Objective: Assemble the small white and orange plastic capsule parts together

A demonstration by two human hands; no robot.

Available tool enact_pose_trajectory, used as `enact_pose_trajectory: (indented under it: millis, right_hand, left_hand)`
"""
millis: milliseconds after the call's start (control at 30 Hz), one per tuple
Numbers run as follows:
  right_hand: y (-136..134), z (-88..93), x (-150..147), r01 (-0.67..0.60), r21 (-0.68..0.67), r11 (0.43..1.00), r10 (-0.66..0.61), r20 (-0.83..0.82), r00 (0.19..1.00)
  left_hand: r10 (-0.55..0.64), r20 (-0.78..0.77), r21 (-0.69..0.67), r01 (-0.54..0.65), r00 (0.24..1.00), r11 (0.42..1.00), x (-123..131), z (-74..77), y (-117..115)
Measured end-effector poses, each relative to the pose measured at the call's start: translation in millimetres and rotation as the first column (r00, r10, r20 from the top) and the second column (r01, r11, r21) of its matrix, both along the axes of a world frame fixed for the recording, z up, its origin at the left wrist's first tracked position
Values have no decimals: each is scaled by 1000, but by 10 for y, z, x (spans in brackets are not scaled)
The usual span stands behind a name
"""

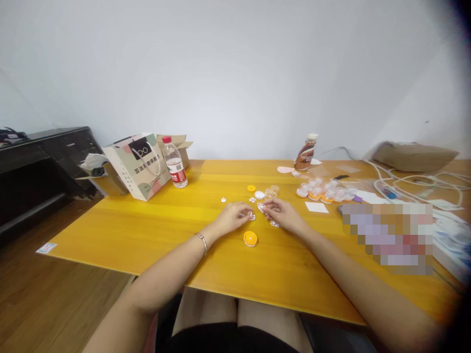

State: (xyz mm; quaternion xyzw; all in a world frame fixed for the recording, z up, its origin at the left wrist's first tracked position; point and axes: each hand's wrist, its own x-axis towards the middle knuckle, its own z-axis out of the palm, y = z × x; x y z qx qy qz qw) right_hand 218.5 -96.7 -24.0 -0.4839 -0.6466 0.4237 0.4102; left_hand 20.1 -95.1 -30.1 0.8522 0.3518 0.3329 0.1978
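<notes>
Head view shows both hands working close together over the yellow wooden surface (165,215). The left hand (232,217), a bracelet on its wrist, has its fingertips closed around a small white piece (252,216). The right hand (281,214) pinches a white cut-out piece (261,208) just across from it, and a loose white plate (274,224) lies by its lower edge. Between the forearms, nearer the body, sits an orange round part (250,238). Just beyond the hands are a yellow disc (251,188), a white ring (259,195) and clear cups (273,190). Farther right, clear domes (324,189) cluster near a brown bottle (305,154); a red-capped bottle (174,164) stands beside a paper bag (138,169) at the left.
</notes>
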Motion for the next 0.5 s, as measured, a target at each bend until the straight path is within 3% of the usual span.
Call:
enact_pose_trajectory:
  millis: [167, 333, 500]
  right_hand:
    - [-55, 35, -63, -7, -132, 991, -20, -202, 979]
    - [-76, -7, -104, -37, -245, 969, -58, -370, 927]
    - [-121, 21, -139, -130, -299, 945, -19, -451, 892]
  left_hand:
    - [97, 218, -199, -53, 971, 979, -15, -31, 53]
    - [111, 404, -349, 41, 908, 936, 2, 46, 40]
    - [55, 490, -371, 151, 870, 916, 23, 117, -25]
